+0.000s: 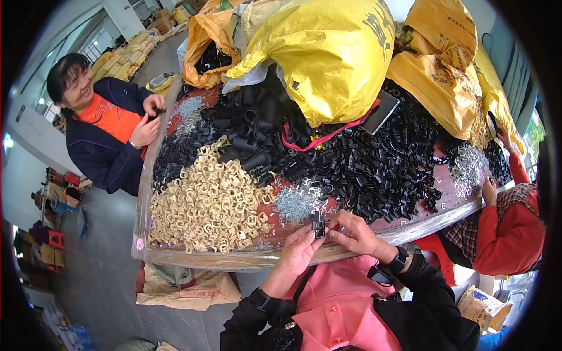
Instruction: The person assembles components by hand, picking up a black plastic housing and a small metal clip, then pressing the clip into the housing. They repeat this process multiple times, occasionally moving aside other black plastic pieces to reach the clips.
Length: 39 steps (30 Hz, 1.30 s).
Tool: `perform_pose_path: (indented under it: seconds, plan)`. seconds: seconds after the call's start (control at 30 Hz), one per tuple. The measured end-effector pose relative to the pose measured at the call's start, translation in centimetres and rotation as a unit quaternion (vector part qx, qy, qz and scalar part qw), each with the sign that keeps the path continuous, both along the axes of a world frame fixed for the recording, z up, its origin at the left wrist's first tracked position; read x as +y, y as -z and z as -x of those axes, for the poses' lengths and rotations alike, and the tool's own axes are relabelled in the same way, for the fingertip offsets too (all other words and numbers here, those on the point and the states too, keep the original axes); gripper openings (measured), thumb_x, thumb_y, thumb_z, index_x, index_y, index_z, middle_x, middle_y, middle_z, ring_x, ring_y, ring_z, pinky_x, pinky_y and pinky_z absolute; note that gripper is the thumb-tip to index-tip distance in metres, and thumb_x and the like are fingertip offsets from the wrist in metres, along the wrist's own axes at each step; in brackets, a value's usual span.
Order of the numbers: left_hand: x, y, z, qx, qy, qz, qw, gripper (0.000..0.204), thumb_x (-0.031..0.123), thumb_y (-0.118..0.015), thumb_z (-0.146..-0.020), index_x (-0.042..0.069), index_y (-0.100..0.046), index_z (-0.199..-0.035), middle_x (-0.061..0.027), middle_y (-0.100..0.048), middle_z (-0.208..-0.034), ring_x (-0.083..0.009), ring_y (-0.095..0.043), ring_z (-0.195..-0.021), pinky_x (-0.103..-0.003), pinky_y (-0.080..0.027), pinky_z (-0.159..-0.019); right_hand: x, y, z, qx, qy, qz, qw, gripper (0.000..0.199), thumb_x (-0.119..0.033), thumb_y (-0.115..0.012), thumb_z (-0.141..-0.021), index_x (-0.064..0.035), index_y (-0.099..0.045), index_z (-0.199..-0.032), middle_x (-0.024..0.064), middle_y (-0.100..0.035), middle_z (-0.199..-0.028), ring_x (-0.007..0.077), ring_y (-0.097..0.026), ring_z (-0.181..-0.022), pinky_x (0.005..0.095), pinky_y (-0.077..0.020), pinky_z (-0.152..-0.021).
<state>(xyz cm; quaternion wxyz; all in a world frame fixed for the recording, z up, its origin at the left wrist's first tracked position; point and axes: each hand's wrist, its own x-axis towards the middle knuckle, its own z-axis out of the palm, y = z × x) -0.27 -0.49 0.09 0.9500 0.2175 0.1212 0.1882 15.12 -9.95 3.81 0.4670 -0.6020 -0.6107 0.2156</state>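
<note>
My left hand [300,250] and my right hand [353,232] meet at the near edge of the table [246,259]. Both pinch a small black plastic part [318,224] between their fingertips. Just beyond the part lies a small heap of silvery metal clips [294,203]. To the left spreads a pile of beige plastic pieces [211,202]. A big mound of black plastic parts [374,167] fills the table's middle and right.
Full yellow sacks [328,50] lie on the far side of the table, with a dark phone [380,111] leaning on them. A person in a dark jacket [105,134] works at the left, another in red sleeves [503,228] at the right. Sacks [181,289] lie on the floor.
</note>
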Motion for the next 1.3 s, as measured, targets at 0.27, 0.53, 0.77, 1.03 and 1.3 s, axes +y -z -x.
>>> perform_pose_path:
  seconds: [0.27, 0.53, 0.77, 1.03, 1.3]
  plan:
    - [-0.3, -0.5, 0.4, -0.003, -0.01, -0.01, 1.0, 0.028, 0.008, -0.049, -0.083, -0.004, -0.047, -0.108, -0.0105, -0.054, -0.105, -0.0181, -0.05, -0.101, -0.031, -0.037, -0.092, -0.1, -0.5, 0.5, 0.142, 0.005, 0.121, 0.982, 0.013, -0.012, -0.057, -0.078, -0.0018, -0.049, -0.079, 0.0043, -0.052, -0.069, 0.0109, -0.049, -0.06, 0.0246, -0.0406, -0.053]
    - [-0.9, -0.8, 0.8, 0.004, -0.032, -0.009, 0.999, 0.027, 0.009, -0.05, -0.082, -0.003, -0.048, -0.106, -0.0156, -0.054, -0.104, -0.0224, -0.051, -0.101, -0.034, -0.039, -0.091, -0.5, 0.1, 0.0, 0.134, -0.013, 0.129, 0.982, 0.01, -0.01, -0.055, -0.079, -0.0017, -0.049, -0.077, 0.0034, -0.051, -0.065, 0.0093, -0.047, -0.057, 0.0242, -0.0404, -0.052]
    - [-0.9, -0.7, 1.4, 0.056, -0.019, -0.01, 0.998, 0.027, 0.011, -0.049, -0.083, 0.0, -0.048, -0.107, -0.0135, -0.055, -0.101, -0.0222, -0.054, -0.095, -0.032, -0.045, -0.082, -0.9, 0.5, 0.6, 0.324, 0.0, 0.076, 0.943, 0.008, -0.008, -0.053, -0.082, -0.0009, -0.051, -0.079, 0.0005, -0.053, -0.072, 0.005, -0.049, -0.064, 0.0201, -0.0407, -0.055]
    - [-1.1, -1.6, 1.6, 0.072, 0.029, -0.033, 0.996, 0.026, 0.011, -0.047, -0.084, -0.001, -0.048, -0.107, -0.0103, -0.057, -0.098, -0.0212, -0.058, -0.087, -0.028, -0.048, -0.077, -0.3, -0.5, 2.0, 0.31, -0.014, 0.063, 0.949, 0.007, -0.007, -0.055, -0.08, -0.0012, -0.052, -0.078, -0.002, -0.049, -0.072, 0.0026, -0.044, -0.065, 0.0183, -0.0383, -0.056]
    - [-0.9, -1.5, 1.7, 0.086, 0.037, -0.015, 0.996, 0.026, 0.009, -0.046, -0.085, -0.002, -0.047, -0.108, -0.0109, -0.057, -0.097, -0.0211, -0.059, -0.085, -0.027, -0.049, -0.074, -0.1, -0.7, 1.4, 0.146, -0.02, 0.017, 0.989, 0.007, -0.006, -0.056, -0.077, -0.002, -0.051, -0.074, 0.0027, -0.051, -0.068, 0.0111, -0.05, -0.062, 0.024, -0.0403, -0.055]
